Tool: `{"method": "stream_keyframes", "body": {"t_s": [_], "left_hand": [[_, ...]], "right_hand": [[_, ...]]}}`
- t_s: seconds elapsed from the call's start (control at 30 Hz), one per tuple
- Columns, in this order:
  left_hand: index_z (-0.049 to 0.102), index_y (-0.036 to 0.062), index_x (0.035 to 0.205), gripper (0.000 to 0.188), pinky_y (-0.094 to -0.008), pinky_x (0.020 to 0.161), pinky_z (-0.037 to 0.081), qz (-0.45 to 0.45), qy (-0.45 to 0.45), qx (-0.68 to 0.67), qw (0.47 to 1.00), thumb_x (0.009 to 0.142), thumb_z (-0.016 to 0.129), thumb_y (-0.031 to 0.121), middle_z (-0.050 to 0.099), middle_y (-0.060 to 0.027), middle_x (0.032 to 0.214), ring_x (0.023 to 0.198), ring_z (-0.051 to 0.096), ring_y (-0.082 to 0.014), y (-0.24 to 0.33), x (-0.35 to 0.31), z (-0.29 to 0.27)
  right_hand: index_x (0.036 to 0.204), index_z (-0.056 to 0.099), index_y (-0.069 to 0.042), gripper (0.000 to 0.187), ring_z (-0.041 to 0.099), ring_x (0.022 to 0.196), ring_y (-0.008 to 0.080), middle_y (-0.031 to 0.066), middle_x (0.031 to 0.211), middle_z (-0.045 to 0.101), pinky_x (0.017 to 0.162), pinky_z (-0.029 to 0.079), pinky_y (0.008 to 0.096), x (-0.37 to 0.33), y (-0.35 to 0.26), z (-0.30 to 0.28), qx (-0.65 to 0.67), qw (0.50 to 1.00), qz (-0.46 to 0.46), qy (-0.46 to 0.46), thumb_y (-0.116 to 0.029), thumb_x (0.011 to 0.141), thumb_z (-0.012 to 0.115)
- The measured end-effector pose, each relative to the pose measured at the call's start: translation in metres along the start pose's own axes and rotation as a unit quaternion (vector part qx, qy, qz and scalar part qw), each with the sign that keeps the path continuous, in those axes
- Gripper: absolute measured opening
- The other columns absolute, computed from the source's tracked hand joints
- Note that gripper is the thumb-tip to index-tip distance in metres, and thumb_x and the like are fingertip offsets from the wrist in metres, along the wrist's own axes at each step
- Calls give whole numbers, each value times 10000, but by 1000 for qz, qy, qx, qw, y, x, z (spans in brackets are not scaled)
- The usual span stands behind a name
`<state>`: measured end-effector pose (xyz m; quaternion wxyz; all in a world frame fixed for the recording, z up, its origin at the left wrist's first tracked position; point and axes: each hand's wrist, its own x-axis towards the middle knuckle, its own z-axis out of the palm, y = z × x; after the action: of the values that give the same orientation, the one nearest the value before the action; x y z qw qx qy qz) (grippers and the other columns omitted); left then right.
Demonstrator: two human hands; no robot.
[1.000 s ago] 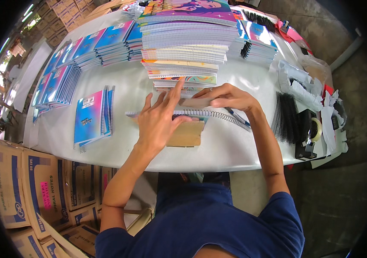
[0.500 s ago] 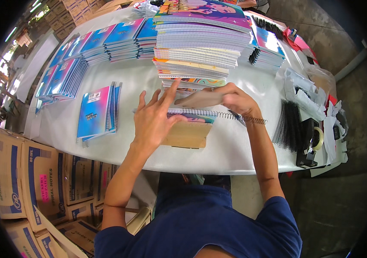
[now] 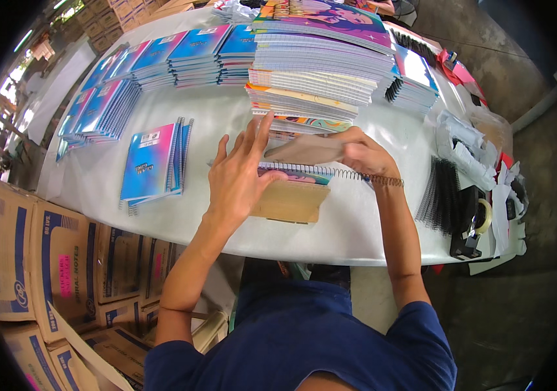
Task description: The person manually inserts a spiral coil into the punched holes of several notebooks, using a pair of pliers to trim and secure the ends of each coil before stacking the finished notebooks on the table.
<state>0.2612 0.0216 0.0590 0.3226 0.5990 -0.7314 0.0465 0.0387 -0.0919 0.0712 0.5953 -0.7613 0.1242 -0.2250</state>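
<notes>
My left hand (image 3: 242, 176) straddles a notebook (image 3: 311, 174), its thumb on the near side and its long fingers stretched up past the top edge. A dark wire coil (image 3: 356, 174) runs along that edge and sticks out to the right, reaching my right wrist. A brown cardboard piece (image 3: 290, 201) lies against the notebook's near side. My right hand (image 3: 366, 156) is closed round a flat grey-brown piece (image 3: 304, 150), held just above the coil. Motion blurs the fingers there, and what the piece is made of I cannot tell.
A tall notebook stack (image 3: 317, 65) rises just beyond my hands. Blue-pink spiral notebooks (image 3: 151, 159) lie left, with more stacks (image 3: 193, 55) behind. Loose black coils (image 3: 440, 195), a tape dispenser (image 3: 470, 225) and crumpled plastic (image 3: 464, 140) sit right. Cardboard boxes (image 3: 66, 260) stand lower left.
The view has shifted slightly, moving the table's things a little to the right. My left fingers are closer together. The flat piece stays in my right hand above the coil.
</notes>
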Motion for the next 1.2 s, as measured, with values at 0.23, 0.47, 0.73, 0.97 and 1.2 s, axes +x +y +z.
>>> {"method": "stream_keyframes", "body": {"t_s": [0.23,0.47,0.73,0.97,1.2], "left_hand": [[261,214,1496,1097,-569,1070,287,-32,5,56,998,576,845,339,472,-104,1426,1309,420,-392,-10,-1,-10],[240,194,1504,1141,-508,1082,335,-74,73,-65,993,557,874,260,313,-144,1520,1365,307,-450,-21,-10,-12],[178,157,1521,1150,-378,1006,456,-166,109,-321,926,601,855,29,274,-210,1525,1369,357,-329,-35,-18,4],[159,136,1526,1026,-369,1000,467,-203,55,-535,818,728,787,-12,433,-208,1429,1314,434,-319,-46,-28,28],[176,123,1524,980,-349,963,482,-206,91,-568,792,754,767,-9,422,-212,1438,1291,461,-314,-43,-30,29]], "right_hand": [[999,721,12,429,602,1076,271,175,1067,682,915,453,365,6,7,-2,131,991,-9,-2,-390,854,688],[986,734,-15,429,615,926,210,122,984,707,814,477,324,26,13,12,189,982,9,0,-420,856,683],[897,711,40,421,567,1030,207,132,1010,696,941,410,337,33,18,7,25,1000,-10,9,-379,851,694],[946,716,27,391,591,978,216,129,996,687,895,434,324,30,16,3,25,998,50,-31,-351,854,696],[959,726,17,436,588,1055,243,148,1026,683,922,434,352,36,2,7,-118,986,118,-24,-403,848,688]]}}
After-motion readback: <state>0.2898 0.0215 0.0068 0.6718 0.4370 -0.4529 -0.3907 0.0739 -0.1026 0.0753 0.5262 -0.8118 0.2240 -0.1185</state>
